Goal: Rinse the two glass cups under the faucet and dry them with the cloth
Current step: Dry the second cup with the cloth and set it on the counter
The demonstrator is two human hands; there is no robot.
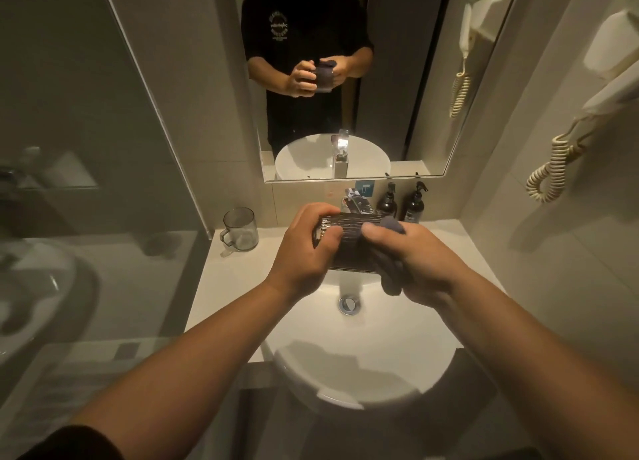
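Observation:
I hold a ribbed glass cup [349, 248] above the white basin [363, 362]. My left hand [304, 248] grips the cup's left side, fingers curled round it. My right hand [411, 262] holds a dark grey cloth [390, 273] against the cup's right side, thumb on the glass. Part of the cloth pokes up by my fingers and part hangs below my palm. A second glass cup [241, 229], clear and with a handle, stands upright on the counter to the left. The faucet [358, 205] is just behind my hands, mostly hidden; no water shows.
Two dark pump bottles [401, 202] stand at the back right of the counter [221, 297]. A drain [349, 304] sits in the basin. The mirror [345, 79] shows my reflection. A wall hair dryer with coiled cord [549, 169] hangs right. A glass partition stands left.

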